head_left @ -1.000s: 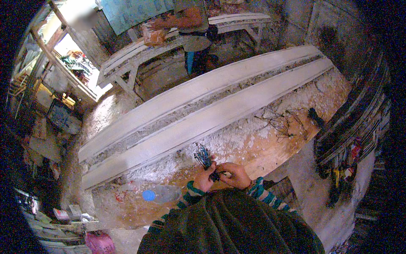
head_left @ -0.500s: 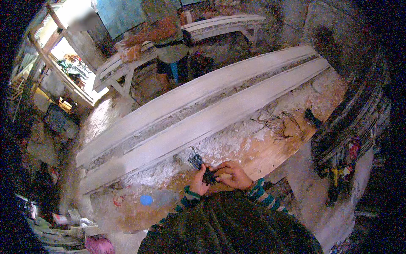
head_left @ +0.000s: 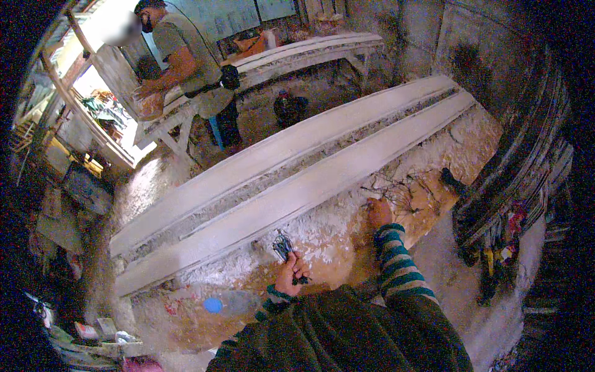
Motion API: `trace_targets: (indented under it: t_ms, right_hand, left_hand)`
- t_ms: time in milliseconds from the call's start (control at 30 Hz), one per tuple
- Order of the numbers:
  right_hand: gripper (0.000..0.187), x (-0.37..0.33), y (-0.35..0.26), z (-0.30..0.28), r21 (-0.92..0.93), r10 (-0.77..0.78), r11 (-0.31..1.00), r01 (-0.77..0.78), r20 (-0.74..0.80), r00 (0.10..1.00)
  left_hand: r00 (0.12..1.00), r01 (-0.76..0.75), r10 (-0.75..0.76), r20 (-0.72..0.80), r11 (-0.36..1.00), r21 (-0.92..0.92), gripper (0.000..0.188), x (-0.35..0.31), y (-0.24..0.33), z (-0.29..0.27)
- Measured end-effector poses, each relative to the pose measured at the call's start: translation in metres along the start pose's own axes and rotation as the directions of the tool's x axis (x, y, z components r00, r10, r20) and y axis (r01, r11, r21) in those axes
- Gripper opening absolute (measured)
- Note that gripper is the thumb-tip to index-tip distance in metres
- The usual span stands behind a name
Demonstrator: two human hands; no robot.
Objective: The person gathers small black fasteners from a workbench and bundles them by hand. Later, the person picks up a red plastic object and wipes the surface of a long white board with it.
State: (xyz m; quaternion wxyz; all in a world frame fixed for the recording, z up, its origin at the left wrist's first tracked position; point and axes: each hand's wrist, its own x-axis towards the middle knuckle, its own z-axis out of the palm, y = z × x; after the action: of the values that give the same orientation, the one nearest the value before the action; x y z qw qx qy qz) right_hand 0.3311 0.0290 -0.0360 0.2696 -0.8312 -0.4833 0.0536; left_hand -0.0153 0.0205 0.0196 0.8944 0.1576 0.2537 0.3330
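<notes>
My left hand [head_left: 289, 276] is closed around a dark bundle of thin, wire-like strands [head_left: 282, 245]. Its looped, shiny end sticks up past my fingers, and a dark tail shows below them. Out to the right, my right hand [head_left: 379, 214] is at the near edge of a loose spread of thin dark strands [head_left: 406, 191] on the worn wooden tabletop [head_left: 334, 251]. The fingers of that hand look curled together; what they hold, if anything, is too small to make out.
Two long pale boards [head_left: 297, 186] run diagonally across the table beyond my hands. A blue disc [head_left: 213, 305] lies at the near left, a small black object [head_left: 452, 180] at the right. Another person [head_left: 186, 62] works at a far bench [head_left: 310, 46].
My right hand has left the bundle at my left hand and reached right to the loose strands. My left hand still grips the bundle. The other person has shifted left and stands more upright.
</notes>
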Motion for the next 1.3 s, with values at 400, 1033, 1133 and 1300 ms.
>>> trace_targets:
  t_ms: [400,1033,1133,1300]
  right_hand:
    - [0.015,-0.028,-0.024,-0.006,0.228,-0.04,0.971,0.075,-0.151,0.988]
    - [0.013,-0.109,-0.137,-0.035,0.842,-0.396,0.528,-0.109,0.357,0.846]
    - [0.016,-0.09,-0.109,-0.05,0.653,-0.228,0.756,-0.054,0.338,0.913]
    - [0.038,-0.058,-0.027,-0.078,-0.096,-0.012,0.995,0.007,-0.05,0.999]
  left_hand:
    - [0.996,-0.083,0.084,0.005,0.97,0.229,0.032,0.012,-0.013,-0.01]
    - [0.988,-0.034,0.14,-0.069,0.626,0.779,0.022,0.007,-0.022,-0.006]
    - [0.989,-0.019,0.1,-0.108,0.814,0.58,0.02,0.014,-0.031,-0.02]
    - [0.985,-0.054,0.143,-0.092,0.774,0.631,0.025,0.019,-0.034,-0.035]
